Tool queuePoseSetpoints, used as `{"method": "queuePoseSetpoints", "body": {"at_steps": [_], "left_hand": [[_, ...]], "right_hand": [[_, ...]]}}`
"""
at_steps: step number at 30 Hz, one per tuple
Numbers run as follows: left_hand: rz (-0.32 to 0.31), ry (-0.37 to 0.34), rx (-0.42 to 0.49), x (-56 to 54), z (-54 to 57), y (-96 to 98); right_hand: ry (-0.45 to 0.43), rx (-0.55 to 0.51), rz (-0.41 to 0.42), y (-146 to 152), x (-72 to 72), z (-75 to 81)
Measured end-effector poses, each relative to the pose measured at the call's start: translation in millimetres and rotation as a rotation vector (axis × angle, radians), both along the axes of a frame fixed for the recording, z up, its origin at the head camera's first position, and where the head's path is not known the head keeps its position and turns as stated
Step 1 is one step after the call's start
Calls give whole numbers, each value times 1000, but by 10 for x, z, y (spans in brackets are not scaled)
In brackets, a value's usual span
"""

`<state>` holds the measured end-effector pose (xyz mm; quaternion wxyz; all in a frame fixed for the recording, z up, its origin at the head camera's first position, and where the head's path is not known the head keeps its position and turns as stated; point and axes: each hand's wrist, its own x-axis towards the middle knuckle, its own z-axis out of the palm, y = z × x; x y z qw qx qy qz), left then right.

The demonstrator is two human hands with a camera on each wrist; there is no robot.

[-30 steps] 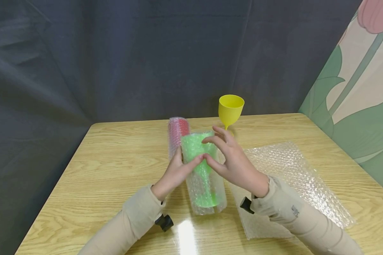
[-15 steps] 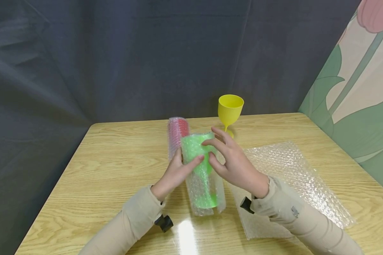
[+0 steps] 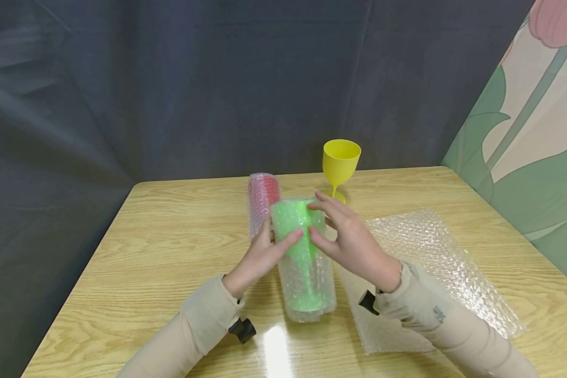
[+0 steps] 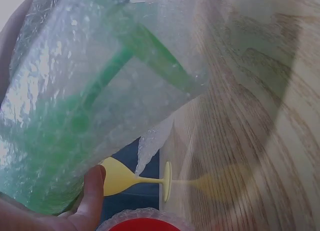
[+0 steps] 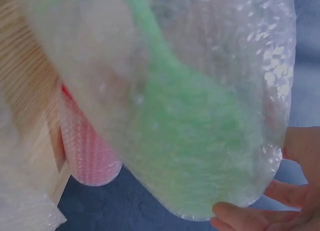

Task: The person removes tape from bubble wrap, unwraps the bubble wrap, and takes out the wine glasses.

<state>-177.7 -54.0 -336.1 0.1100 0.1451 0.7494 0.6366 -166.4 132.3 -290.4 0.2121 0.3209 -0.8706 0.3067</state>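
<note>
A green goblet [image 3: 307, 239] is rolled inside clear bubble wrap [image 3: 318, 283], its bowl up and its foot near the wrap's lower end. My left hand [image 3: 261, 257] grips it from the left, thumb across the front and fingers mostly hidden behind. From the right my right hand [image 3: 354, 244] holds the roll, thumb and index fingertip on its front. The right wrist view shows fingers [image 5: 237, 218] at the bowl end of the roll. In the left wrist view a thumb [image 4: 92, 191] lies along the wrap, and the goblet's stem and foot show through it.
A red goblet in bubble wrap [image 3: 263, 197] stands behind, to the left. Near the back edge stands a bare yellow goblet [image 3: 341, 163]. A flat bubble wrap sheet [image 3: 416, 236] lies on the wooden table [image 3: 179, 236] at the right. A dark curtain [image 3: 245, 89] hangs behind.
The wrapped green goblet has turned slightly, and the gap at the wrap's lower right has closed over. My right hand has shifted a little to the right. My left hand has barely moved.
</note>
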Motion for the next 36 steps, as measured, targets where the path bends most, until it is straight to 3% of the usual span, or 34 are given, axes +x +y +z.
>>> {"method": "queuePoseSetpoints", "body": {"at_steps": [8,15,22,30,33,36], "left_hand": [[-18,-4,-32,-8,-16,-7],[-8,33,-190,9,-29,12],[5,9,-369,34,-92,26],[-37,46,-407,27,-93,33],[-14,87,-441,32,-98,50],[34,202,-489,45,-110,81]], "right_hand": [[-92,6,-9,91,-10,-33],[-212,5,12,172,-63,-91],[-286,33,42,273,-122,-157],[-377,77,81,404,-172,-233],[-380,120,81,434,-180,-263],[-357,161,72,452,-197,-302]]}}
